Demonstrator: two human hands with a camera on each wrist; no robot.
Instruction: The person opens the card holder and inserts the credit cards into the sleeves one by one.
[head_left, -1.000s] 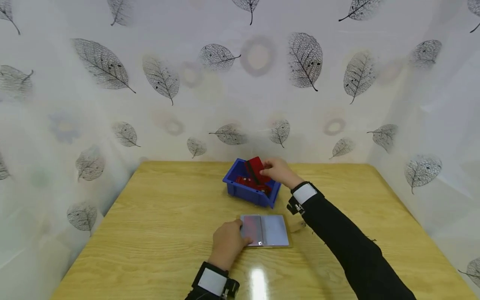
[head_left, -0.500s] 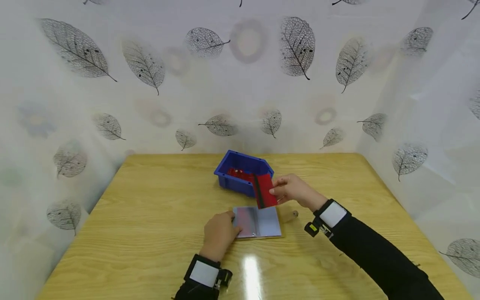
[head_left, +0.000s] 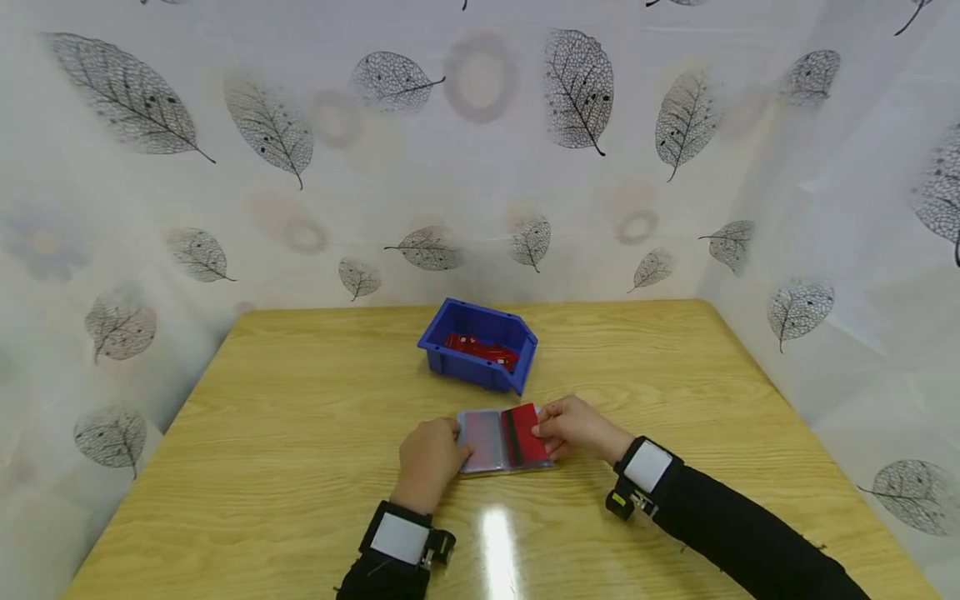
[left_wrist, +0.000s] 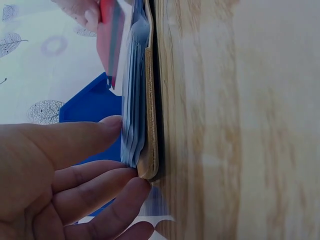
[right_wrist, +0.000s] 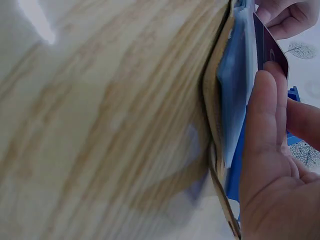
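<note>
Right hand (head_left: 576,427) pinched a red, dark-striped rectangular card (head_left: 527,435), judged light, stiff, slick and best held by its edges, over the right page of a tan-covered, clear-plastic-sleeved booklet (head_left: 482,442), whose left edge the left hand (head_left: 427,460) gripped.

A white sheet (head_left: 420,183) hangs behind the table (head_left: 315,400) and along both its sides. Grey and black leaves (head_left: 579,87) are printed all over it, some big and some small, with thin lines like nets. There are also soft, pale rings (head_left: 481,42) and a blurry blue flower (head_left: 47,242) at the left. The table is yellow wood, with a bright white shine (head_left: 498,550) near the front.
</note>
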